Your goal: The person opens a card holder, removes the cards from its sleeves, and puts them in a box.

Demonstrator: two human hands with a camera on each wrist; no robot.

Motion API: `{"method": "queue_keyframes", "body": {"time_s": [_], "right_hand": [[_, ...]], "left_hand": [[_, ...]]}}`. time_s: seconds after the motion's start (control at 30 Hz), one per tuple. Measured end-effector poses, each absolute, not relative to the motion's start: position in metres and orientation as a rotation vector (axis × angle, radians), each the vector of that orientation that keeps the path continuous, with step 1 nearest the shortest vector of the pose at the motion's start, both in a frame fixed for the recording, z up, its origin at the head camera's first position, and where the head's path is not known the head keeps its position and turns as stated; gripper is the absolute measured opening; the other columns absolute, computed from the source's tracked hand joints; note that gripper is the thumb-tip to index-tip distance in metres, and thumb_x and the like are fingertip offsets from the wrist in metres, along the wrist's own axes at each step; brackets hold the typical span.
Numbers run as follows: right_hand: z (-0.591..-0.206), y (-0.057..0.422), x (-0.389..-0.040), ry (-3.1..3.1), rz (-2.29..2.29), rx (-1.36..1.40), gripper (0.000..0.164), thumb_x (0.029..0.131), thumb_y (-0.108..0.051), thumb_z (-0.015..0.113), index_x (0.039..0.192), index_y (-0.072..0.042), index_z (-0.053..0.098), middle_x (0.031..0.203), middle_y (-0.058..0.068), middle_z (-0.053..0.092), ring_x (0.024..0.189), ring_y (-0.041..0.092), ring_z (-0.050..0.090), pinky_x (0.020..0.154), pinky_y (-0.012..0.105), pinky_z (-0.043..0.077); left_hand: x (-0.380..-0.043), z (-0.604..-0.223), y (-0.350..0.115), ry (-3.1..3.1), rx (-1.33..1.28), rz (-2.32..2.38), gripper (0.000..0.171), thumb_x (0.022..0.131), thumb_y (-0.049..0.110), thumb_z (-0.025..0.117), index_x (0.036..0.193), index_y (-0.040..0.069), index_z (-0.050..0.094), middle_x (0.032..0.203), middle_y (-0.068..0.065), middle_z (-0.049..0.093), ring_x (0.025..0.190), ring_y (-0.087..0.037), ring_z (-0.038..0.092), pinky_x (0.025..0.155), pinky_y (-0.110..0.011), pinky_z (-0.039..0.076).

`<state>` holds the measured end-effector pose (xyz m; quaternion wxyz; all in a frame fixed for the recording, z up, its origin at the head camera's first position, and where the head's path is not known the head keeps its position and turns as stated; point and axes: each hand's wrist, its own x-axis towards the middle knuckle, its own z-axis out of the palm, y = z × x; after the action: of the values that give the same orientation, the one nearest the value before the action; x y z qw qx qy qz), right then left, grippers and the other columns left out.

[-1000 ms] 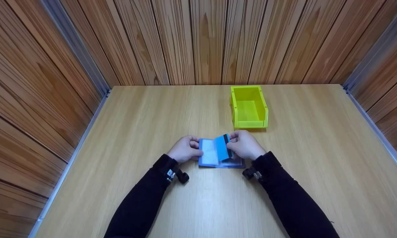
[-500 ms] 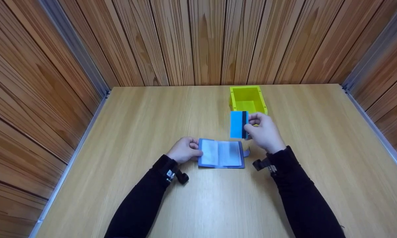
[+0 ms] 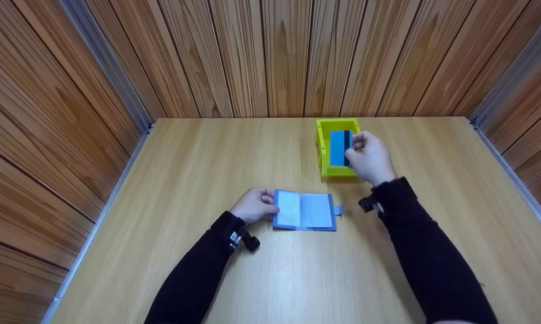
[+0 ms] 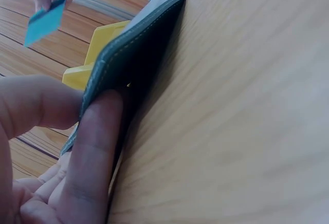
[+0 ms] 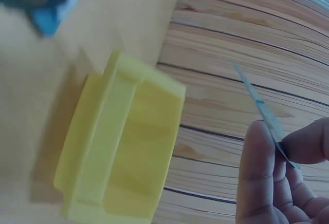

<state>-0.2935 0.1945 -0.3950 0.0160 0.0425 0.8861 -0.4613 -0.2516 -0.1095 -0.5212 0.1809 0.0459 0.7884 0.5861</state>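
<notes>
A blue card (image 3: 337,148) with a dark stripe is pinched between thumb and fingers of my right hand (image 3: 373,158). In the head view the card overlaps the yellow-green bin (image 3: 323,172); the right wrist view shows it held apart from the bin (image 5: 118,136). On the table lies a blue card holder (image 3: 316,211), spread flat with clear sleeves and a snap strap (image 3: 339,210) at its right. My left hand (image 3: 255,205) grips the holder's left edge. In the left wrist view, thumb and finger pinch the cover (image 4: 139,39), its edge lifted off the table.
A wooden table (image 3: 270,279) spreads under everything, with wood-panelled walls (image 3: 288,58) behind and at both sides. Metal strips (image 3: 117,180) run along the table's side edges. The bin stands near the back wall, beyond the card holder.
My right hand has drawn the blue card out of the card holder and carried it up and away to the bin. The left hand has stayed at the holder's left edge.
</notes>
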Motion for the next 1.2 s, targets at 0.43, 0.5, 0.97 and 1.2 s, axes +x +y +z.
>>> {"method": "queue_keyframes", "body": {"time_s": [0.43,0.5,0.97,1.2], "right_hand": [[-0.379,0.195,-0.355,2.888,-1.088,0.108,0.033,0.097,-0.017,0.053,0.129,-0.008,0.048,0.108,0.010,0.054,0.093,0.026,0.054,0.078,0.035,0.050],[-0.382,0.196,-0.361,2.895,-1.060,0.103,0.034,0.098,-0.018,0.053,0.130,-0.007,0.048,0.108,0.010,0.055,0.092,0.026,0.054,0.077,0.034,0.050],[-0.419,0.193,-0.378,2.872,-0.924,0.109,0.022,0.096,-0.015,0.056,0.114,-0.003,0.056,0.107,0.011,0.056,0.094,0.026,0.052,0.082,0.039,0.049],[-0.432,0.187,-0.380,2.891,-0.829,0.096,0.024,0.095,-0.015,0.058,0.075,-0.010,0.045,0.070,0.000,0.034,0.063,0.020,0.040,0.055,0.032,0.034]], "left_hand": [[-0.250,-0.521,-0.110,2.209,0.137,1.653,0.036,0.080,0.004,0.076,0.110,-0.001,0.057,0.089,-0.006,0.066,0.082,-0.017,0.067,0.072,-0.031,0.061],[-0.250,-0.521,-0.110,2.208,0.136,1.654,0.036,0.079,0.004,0.076,0.109,-0.001,0.057,0.089,-0.005,0.066,0.082,-0.017,0.067,0.071,-0.031,0.061],[-0.251,-0.519,-0.109,2.227,0.128,1.648,0.038,0.079,0.004,0.077,0.110,-0.001,0.057,0.088,-0.003,0.064,0.081,-0.013,0.064,0.071,-0.026,0.059],[-0.251,-0.520,-0.110,2.225,0.115,1.660,0.036,0.079,0.004,0.077,0.110,0.000,0.058,0.089,-0.004,0.065,0.082,-0.016,0.065,0.071,-0.028,0.060]]}}
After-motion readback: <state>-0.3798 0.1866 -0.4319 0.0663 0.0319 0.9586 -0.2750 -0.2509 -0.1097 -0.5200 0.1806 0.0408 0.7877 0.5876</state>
